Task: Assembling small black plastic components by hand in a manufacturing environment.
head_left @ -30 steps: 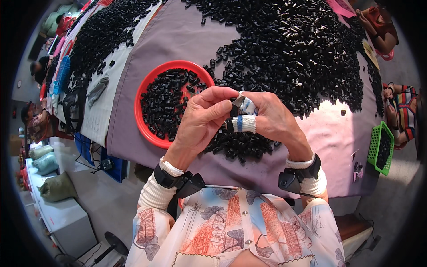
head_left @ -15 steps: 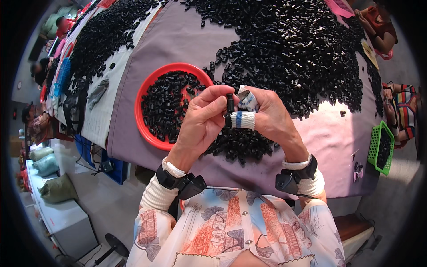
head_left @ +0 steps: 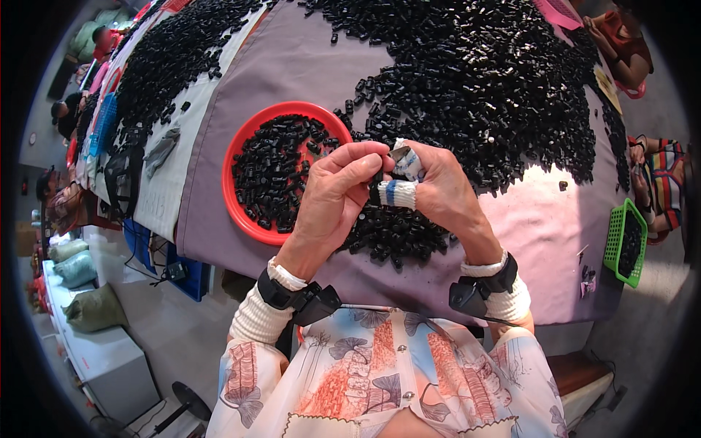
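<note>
From my end, leftmost is a blue basket (head_left: 101, 123) at the edge of the pale table; I can't make out its contents. Next, a red basin (head_left: 292, 107) on the mauve cloth (head_left: 288, 62) holds many small black parts, its red floor showing through in patches. Far right, a green basket (head_left: 614, 235) has dark pieces inside.

My left hand (head_left: 337, 188) comes in beside the basin, palm inward, thumb and forefinger pinching a black piece (head_left: 377, 177) just in front of the right hand. My right hand (head_left: 447, 188) is curled, gripping a grey metal strip (head_left: 399, 152) in white-and-blue wrapping (head_left: 410, 166), its edge towards the left fingertips.

The left fingers cover most of the piece, so I can't tell its full shape. The strip's lower part is hidden by wrapping, and the pink basket (head_left: 558, 13) is cut off at the top.
</note>
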The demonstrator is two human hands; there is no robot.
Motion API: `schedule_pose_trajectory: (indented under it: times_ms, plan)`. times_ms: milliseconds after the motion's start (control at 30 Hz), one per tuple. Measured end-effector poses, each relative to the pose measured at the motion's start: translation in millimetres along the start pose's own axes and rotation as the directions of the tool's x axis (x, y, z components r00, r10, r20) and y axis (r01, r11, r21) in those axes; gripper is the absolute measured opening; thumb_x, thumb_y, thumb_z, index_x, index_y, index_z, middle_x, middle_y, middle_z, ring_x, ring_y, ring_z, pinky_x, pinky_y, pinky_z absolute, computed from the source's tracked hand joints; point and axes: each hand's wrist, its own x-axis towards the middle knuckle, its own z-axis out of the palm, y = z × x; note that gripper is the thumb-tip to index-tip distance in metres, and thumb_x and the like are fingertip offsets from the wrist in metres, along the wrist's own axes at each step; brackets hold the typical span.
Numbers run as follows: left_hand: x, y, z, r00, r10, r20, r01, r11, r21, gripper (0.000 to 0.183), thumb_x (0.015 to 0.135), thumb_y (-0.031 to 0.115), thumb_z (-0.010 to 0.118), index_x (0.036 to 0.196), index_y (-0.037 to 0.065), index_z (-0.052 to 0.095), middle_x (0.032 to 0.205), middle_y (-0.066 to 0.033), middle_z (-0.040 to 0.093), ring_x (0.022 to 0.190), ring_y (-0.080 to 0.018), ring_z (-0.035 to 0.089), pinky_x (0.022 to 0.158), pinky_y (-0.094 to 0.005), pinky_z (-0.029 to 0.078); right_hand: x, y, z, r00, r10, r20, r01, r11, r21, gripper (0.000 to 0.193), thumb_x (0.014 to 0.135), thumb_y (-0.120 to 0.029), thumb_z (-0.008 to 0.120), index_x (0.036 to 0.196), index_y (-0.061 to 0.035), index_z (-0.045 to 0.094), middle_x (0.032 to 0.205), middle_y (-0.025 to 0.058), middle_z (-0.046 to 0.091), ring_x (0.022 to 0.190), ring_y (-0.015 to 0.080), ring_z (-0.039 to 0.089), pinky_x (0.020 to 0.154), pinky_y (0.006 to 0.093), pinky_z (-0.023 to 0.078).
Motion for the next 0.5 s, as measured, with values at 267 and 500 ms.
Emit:
schedule_pose_trajectory:
  times_ms: [267, 500]
  plan:
    - [-3.4, 2.0, -4.1, 0.998, -0.016, 0.055, 0.018, 0.999, -0.032, 0.021, 0.09, 0.008, 0.052, 0.106, -0.003, 0.058, 0.095, -0.0103, 0.062, 0.087, -0.0137, 0.06, 0.078, -0.0274, 0.051, 1.4, 0.8, -4.9, 0.994, 0.063, 0.091, -0.066, 0.997, 0.027, 0.023, 0.068, -0.018, 0.071, 0.078, -0.0017, 0.059, 0.064, 0.0007, 0.055, 0.058, 0.0073, 0.048, 0.054, 0.0247, 0.041]
    - [-3.6, 1.7, -1.0, 0.999, -0.017, 0.047, 0.018, 1.0, -0.01, 0.02, 0.089, 0.007, 0.053, 0.106, -0.003, 0.058, 0.098, -0.0091, 0.062, 0.087, -0.0137, 0.061, 0.078, -0.0273, 0.052, 2.4, 1.1, -6.1, 0.984, 0.051, 0.172, -0.045, 0.998, -0.038, 0.03, 0.064, -0.023, 0.072, 0.078, -0.0004, 0.059, 0.06, 0.0044, 0.054, 0.055, 0.0126, 0.049, 0.054, 0.0282, 0.042]
